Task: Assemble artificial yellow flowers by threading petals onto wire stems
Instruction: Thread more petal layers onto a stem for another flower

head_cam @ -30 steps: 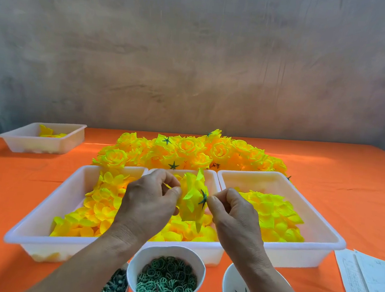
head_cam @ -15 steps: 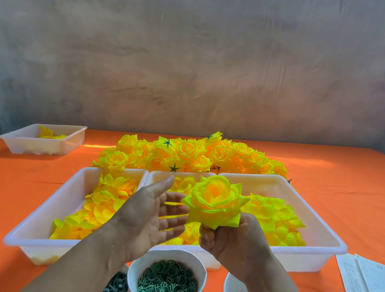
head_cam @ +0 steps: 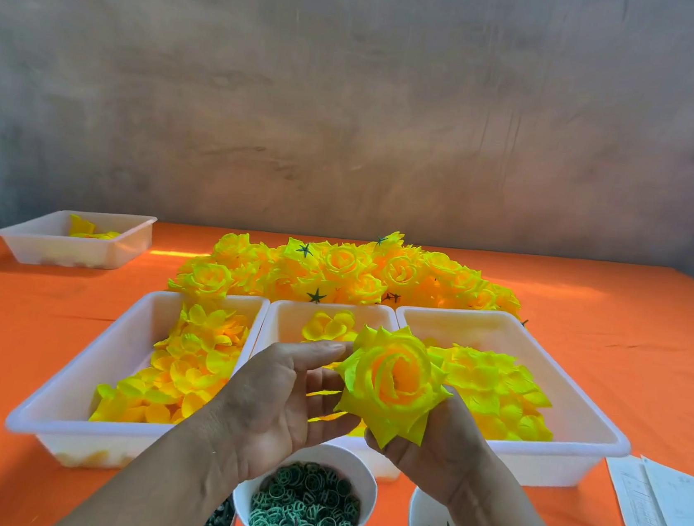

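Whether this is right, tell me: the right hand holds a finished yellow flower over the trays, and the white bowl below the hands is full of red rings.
Wrong on one point: the head view shows the rings in the white bowl are green, not red. The right hand does hold a finished yellow flower over the trays.

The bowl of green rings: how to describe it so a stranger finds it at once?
On the orange table, look at the near edge, in front of the three white trays. A row of bowls stands there; take the middle bowl, below the left hand. Only it holds round green rings; its right neighbour holds pointed green pieces.
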The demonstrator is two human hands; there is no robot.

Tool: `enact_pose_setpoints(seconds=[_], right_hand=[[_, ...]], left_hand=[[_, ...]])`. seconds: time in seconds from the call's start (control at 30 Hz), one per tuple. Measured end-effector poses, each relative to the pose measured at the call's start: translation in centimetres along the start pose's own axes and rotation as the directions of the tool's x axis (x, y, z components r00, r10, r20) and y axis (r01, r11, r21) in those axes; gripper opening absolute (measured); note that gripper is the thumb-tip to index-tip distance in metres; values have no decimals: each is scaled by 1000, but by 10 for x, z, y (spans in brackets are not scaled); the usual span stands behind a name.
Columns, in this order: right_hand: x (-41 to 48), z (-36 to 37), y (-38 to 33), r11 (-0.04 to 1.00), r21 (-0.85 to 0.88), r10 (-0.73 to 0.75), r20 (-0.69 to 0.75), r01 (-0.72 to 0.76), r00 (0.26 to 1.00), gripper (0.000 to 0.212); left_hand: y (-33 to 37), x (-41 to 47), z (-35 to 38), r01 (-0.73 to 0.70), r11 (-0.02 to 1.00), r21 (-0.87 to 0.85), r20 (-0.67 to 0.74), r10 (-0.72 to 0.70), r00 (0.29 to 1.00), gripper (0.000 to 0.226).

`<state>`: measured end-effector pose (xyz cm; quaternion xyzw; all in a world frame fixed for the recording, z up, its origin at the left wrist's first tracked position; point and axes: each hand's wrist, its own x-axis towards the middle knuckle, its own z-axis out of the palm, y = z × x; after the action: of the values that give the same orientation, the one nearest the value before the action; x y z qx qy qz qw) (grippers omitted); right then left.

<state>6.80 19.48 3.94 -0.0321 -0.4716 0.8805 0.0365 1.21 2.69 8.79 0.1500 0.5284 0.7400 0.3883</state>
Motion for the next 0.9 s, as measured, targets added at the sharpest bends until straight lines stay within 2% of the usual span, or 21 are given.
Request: enact_pose_setpoints(seconds=[0.3,0.43,0.5,0.63,0.73,0.83,0.9], right_hand=[[3,-2,3,999,27,24,50,-25,998,25],[0,4,0,991,130,29,104,-42,994,60],[-1,8,-1,990,134,30,104,-44,994,65],[0,17,1,992,119,37,108,-50,993,71],[4,23,5,998,54,34,141,-42,989,69],[13,28,9,998,-4,61,170,-61,984,66],[20,31,11,995,-56,95,183,-86,979,51]], left_hand=[[0,-4,-7,-96,983,154,-10,99,995,26],[1,-4,-11,-155,957,247,-128,191,973,12],[4,-7,-12,-213,932,292,-138,262,955,9],[8,-12,-17,-278,833,479,-60,347,936,13],[10,-13,-24,-258,762,594,-49,355,934,14],[13,-12,-37,-217,758,616,-72,328,942,5],[15,-12,-47,-189,774,604,-102,311,945,3]])
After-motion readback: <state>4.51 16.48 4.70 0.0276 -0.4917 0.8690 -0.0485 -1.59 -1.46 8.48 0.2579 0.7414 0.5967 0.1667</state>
